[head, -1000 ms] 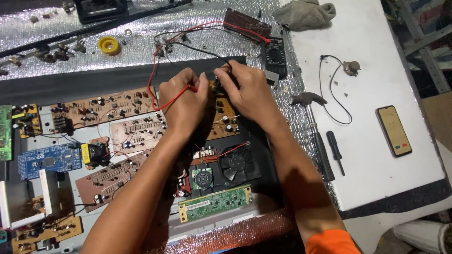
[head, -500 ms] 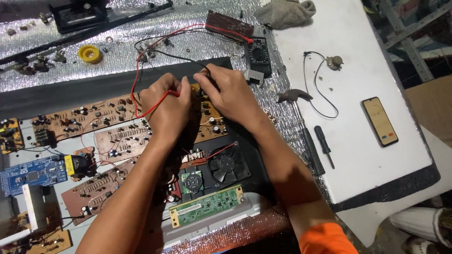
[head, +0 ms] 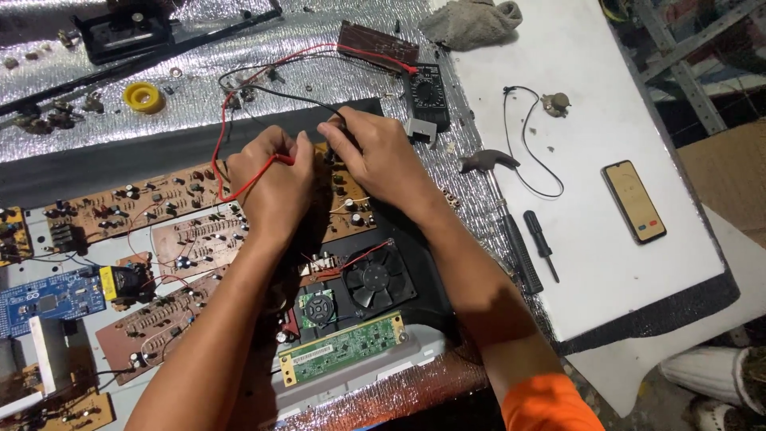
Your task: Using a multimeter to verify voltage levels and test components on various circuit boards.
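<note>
Head view, near edge of the bench first: a green rectangular circuit board (head: 341, 356) lay by a small black square cooling fan (head: 377, 278). Beyond them both forearms reached away from the person to a long brown circuit board studded with small components (head: 144, 199), which ran left to right across the middle of the bench. The left hand (head: 271, 179) was closed with its fingers pinched on a thin red probe lead (head: 227, 156), tip pointing down and right onto that board. The right hand (head: 375, 156) sat just beside it, touching or nearly so, fingers curled shut on a thin black probe lead (head: 275, 94); its tip was hidden under the hand. Both tips met the board's right end, directly below the fingers, with neither hand clearly nearer. Farther off, both leads trailed to a black handheld multimeter with a round dial (head: 427, 96) near the far edge. Off to the right lay a grey-headed hammer (head: 499, 199).
</note>
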